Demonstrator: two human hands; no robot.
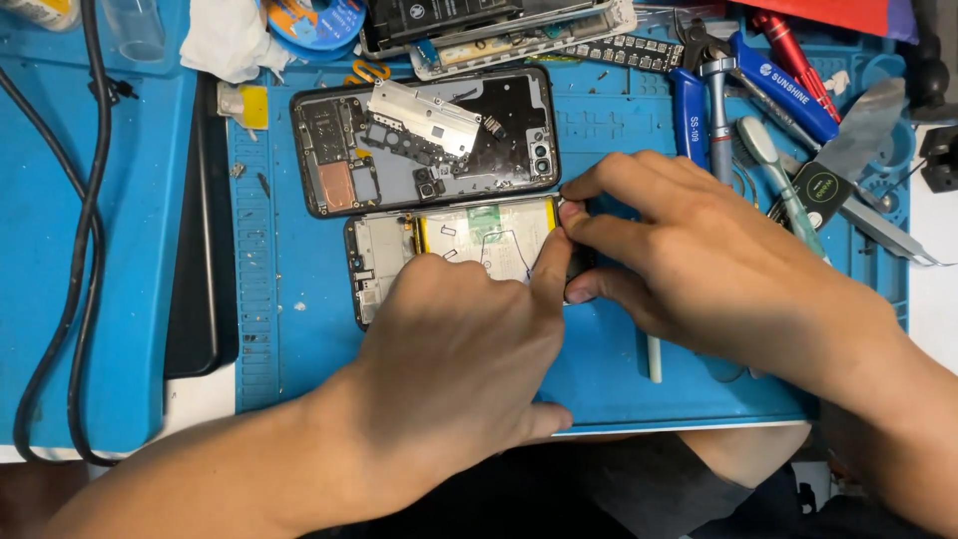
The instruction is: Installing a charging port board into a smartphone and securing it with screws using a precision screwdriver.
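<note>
While two hands, left hand (454, 349) and right hand (689, 250), grip, two opened phones (469, 240) lie.

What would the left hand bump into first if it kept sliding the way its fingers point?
The left hand points up and right over the opened phone. It already touches the right hand at the phone's end, so that comes first, though depth is unclear.

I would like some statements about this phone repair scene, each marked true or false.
1. Both hands work on the nearer phone. True.
2. The farther phone lies with its back open. True.
3. The mat is red. False: it is blue.
4. The left hand holds a screwdriver. False: it rests on the nearer phone, with no tool seen in it.
5. The right hand pinches at that phone's right end. True.
</note>
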